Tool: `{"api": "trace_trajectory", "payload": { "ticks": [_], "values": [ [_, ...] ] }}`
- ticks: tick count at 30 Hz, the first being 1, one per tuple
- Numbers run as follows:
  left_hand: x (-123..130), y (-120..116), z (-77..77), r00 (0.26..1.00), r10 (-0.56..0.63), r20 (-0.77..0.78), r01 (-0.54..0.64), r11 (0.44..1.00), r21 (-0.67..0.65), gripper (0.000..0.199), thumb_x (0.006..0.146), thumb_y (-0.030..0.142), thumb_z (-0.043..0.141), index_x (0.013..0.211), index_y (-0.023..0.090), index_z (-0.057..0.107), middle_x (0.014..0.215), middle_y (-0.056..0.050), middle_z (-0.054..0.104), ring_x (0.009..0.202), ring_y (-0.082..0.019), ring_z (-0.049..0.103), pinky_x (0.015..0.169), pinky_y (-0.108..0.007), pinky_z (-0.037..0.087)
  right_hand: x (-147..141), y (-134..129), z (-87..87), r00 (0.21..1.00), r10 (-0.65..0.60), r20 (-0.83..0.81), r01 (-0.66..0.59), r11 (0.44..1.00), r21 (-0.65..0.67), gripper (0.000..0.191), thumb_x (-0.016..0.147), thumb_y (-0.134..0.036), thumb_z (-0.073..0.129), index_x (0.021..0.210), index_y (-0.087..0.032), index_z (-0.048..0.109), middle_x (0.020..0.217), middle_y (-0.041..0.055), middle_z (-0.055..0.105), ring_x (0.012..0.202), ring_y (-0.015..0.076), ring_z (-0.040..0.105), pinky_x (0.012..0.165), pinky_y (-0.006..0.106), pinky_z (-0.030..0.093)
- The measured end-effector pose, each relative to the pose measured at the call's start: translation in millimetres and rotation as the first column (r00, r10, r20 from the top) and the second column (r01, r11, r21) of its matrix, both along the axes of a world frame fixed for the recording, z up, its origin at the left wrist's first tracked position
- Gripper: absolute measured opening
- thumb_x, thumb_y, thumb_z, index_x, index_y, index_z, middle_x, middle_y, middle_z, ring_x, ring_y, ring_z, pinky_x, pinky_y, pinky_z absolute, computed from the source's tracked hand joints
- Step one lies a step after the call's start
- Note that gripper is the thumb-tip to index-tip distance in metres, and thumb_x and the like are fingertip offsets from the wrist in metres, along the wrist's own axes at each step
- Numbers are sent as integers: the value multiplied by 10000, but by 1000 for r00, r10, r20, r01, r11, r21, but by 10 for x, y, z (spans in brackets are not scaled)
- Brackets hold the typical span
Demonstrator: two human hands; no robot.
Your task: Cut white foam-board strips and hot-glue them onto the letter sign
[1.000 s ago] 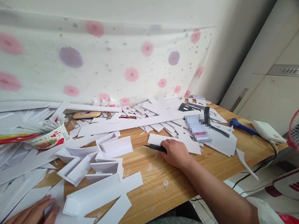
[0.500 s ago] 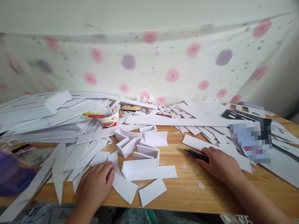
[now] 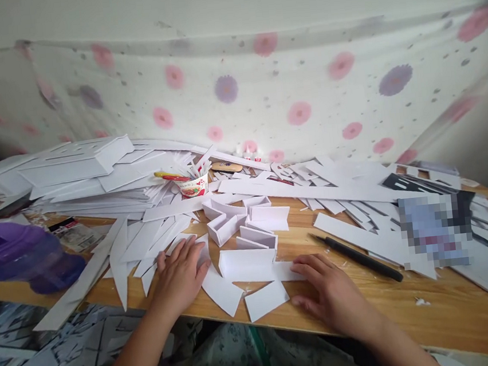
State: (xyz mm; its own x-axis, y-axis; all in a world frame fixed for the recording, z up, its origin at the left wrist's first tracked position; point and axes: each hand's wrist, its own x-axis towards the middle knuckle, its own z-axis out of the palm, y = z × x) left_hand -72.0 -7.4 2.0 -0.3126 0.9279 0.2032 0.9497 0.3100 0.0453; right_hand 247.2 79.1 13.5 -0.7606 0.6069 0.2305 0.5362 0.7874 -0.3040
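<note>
My left hand lies with its fingers spread on a curved white foam-board piece and the scraps beside it. My right hand is open, thumb apart from the fingers, its fingertips at the right end of a flat white strip. Between the hands stand folded white board pieces with raised walls, the nearest a long trough-like one. A small white rectangle lies at the table's front edge. To the right of my right hand, a slim black pen-shaped tool with a pointed tip rests on the wood.
A purple bottle lies at the left. Stacked white boards fill the back left. A paper cup holds white sticks and yellow-red handled scissors. Strips and scraps cover the back and right of the wooden table.
My right hand has let go of the black pen-shaped tool and moved left to the white strip. My left hand has spread its fingers farther up. The view has shifted a little.
</note>
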Motion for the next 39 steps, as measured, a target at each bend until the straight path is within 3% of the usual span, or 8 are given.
{"api": "trace_trajectory", "payload": {
  "ticks": [4,10,16,25,28,31,35,39],
  "values": [
    [-63,11,-86,999,-39,16,38,998,42,352,919,354,414,1242,262,517,1444,-59,472,1348,-303,383,1063,-647,214,-18,73,-3,1000,-9,8,10,1000,-14,326,854,-244,619,1171,-167,603,1260,114,599,1139,292,524,983,472,456],
    [-87,5,-89,993,-117,18,113,982,148,342,879,357,485,1200,264,554,1334,-67,578,1271,-321,468,1047,-627,248,66,146,6,999,20,-41,-20,1000,1,273,872,-79,534,1106,-184,627,1117,84,656,1013,249,575,900,434,507],
    [-100,-18,-12,960,-277,30,268,949,168,308,847,386,546,1113,247,612,1193,-50,647,1140,-277,553,975,-469,405,324,206,-92,996,62,-66,-59,997,46,238,915,-132,503,1115,-202,610,1155,95,640,1040,242,584,893,424,523],
    [-174,-15,-36,930,-367,-15,361,908,211,296,864,440,526,1075,255,621,1124,-39,659,1070,-251,578,907,-394,458,348,183,-108,990,4,-143,12,994,110,211,921,-128,476,1052,-188,630,1188,109,634,1072,244,579,904,423,519],
    [-205,-8,-60,926,-375,-40,375,902,216,294,866,444,518,1077,262,615,1122,-34,658,1056,-249,587,895,-389,460,459,276,-37,975,-56,-215,85,988,128,221,927,-137,461,1052,-197,633,1173,102,635,1072,223,577,901,391,517],
    [-229,7,-73,920,-388,-57,390,893,223,302,859,457,516,1063,263,623,1107,-33,667,1039,-251,602,884,-383,468,746,524,-20,944,-213,-251,264,945,191,204,927,-201,478,1042,-195,645,1127,102,649,1042,224,590,896,389,516],
    [-245,31,-75,918,-392,-58,393,884,254,308,851,482,501,1030,273,639,1069,-27,687,1000,-248,628,855,-370,489,1223,902,-91,899,-437,0,413,849,330,246,894,-261,490,1041,-170,665,1129,126,657,1025,294,597,875,476,508],
    [-229,42,-81,930,-367,-32,362,894,265,284,859,477,484,1014,293,635,1065,-24,691,997,-256,629,846,-393,490,1476,1076,-167,888,-454,74,407,850,334,284,862,-296,538,1079,-154,653,1113,135,666,1010,303,612,866,481,503]
  ]
}}
